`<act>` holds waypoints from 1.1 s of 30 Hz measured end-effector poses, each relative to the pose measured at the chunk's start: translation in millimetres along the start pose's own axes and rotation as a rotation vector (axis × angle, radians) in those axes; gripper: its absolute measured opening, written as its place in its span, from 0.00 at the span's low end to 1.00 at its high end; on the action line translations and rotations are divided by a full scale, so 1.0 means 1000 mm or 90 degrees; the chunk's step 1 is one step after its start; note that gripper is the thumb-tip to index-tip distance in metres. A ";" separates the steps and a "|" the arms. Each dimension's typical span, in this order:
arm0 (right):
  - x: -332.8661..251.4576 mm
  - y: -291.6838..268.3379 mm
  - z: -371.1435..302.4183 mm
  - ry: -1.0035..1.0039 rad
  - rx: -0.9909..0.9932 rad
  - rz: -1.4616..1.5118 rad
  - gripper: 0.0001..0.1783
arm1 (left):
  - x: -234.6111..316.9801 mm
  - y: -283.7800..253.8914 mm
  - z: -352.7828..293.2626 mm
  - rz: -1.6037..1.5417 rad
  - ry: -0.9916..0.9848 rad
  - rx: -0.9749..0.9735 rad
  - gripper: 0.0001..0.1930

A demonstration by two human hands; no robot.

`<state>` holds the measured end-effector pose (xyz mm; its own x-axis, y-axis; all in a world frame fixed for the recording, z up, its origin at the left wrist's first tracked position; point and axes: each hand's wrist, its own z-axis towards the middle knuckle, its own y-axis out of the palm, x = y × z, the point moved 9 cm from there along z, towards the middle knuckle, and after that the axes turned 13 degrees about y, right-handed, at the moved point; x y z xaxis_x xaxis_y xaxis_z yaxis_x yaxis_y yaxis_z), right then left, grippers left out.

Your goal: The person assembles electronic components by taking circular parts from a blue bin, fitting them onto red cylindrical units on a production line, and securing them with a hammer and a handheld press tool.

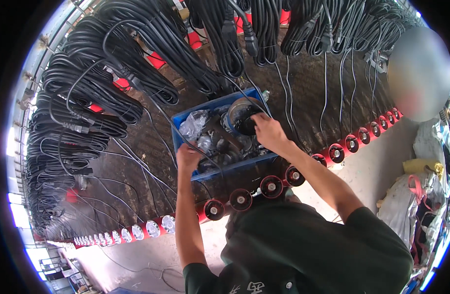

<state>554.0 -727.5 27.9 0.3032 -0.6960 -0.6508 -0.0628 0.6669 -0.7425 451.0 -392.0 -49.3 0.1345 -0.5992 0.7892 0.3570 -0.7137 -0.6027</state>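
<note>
A blue bin [182, 117] stands in front of me, holding clear plastic bags [194, 123], metal parts and a round brown-rimmed tub [233, 109] with a dark inside. My left hand [188, 156] is closed at the bin's left front edge, its fingers pinched on a thin black cable [169, 120] that crosses the bin. Over the tub's right side is my right hand [271, 132], fingers pinched together; whatever they hold is too small to tell. Another black cable [244, 92] passes over the bin's back edge toward that hand.
Thick bundles of black cable [159, 46] hang along the far and left sides of the dark worktop [303, 93]. Red tubes with round ends [271, 186] line the near edge, several with clear discs [153, 228] at left. White sacks [401, 198] lie at right.
</note>
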 end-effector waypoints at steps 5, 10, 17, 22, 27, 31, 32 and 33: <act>0.017 0.055 0.048 -0.203 -0.071 -0.368 0.13 | 0.055 -0.039 -0.011 -0.593 0.033 0.125 0.09; 0.014 0.074 0.056 -0.259 -0.213 -0.402 0.11 | 0.102 -0.097 -0.083 -0.172 0.209 0.219 0.25; 0.019 0.033 0.060 -0.166 -0.095 -0.238 0.07 | 0.087 -0.045 -0.122 0.218 0.234 0.022 0.45; 0.000 0.013 0.073 -0.117 -0.111 -0.056 0.08 | 0.081 -0.044 -0.123 0.310 0.218 0.011 0.46; -0.008 0.001 0.065 -0.064 -0.121 0.073 0.09 | 0.074 -0.050 -0.125 0.234 0.263 0.046 0.44; -0.023 -0.002 0.042 0.084 -0.323 0.218 0.11 | 0.091 -0.063 -0.129 0.225 0.268 0.081 0.47; -0.034 -0.007 0.026 0.094 -0.335 0.226 0.11 | 0.076 -0.067 -0.134 -0.122 0.119 0.122 0.42; -0.044 -0.011 0.011 0.127 -0.395 0.337 0.10 | 0.089 -0.063 -0.132 -0.360 0.080 0.143 0.38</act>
<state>552.2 -701.0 67.0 -0.0842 -0.4053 -0.9103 -0.6786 0.6923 -0.2455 319.1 -448.5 43.4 -0.2369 -0.1992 0.9509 0.5288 -0.8475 -0.0458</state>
